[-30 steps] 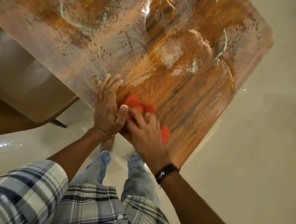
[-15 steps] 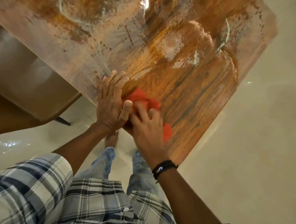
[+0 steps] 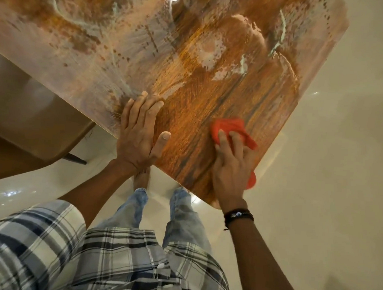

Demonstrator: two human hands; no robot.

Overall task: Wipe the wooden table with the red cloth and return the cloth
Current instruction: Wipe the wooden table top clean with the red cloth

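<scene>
The wooden table [image 3: 192, 54] fills the upper part of the head view, glossy brown with pale smeared streaks across it. My right hand [image 3: 232, 168] presses the red cloth [image 3: 230, 127] flat on the table near its near-right edge. Part of the cloth pokes out beyond my fingers, and a bit shows beside my wrist at the table edge. My left hand [image 3: 139, 130] lies flat on the table to the left, fingers together, thumb out, holding nothing.
A brown chair [image 3: 29, 122] stands tucked under the table's left edge. Pale glossy floor [image 3: 331, 177] surrounds the table on the right and below. My legs and bare feet stand at the table's near corner.
My right hand has slid the red cloth to the right, away from my left hand, toward the table's right edge. My left hand stays planted in the same spot.
</scene>
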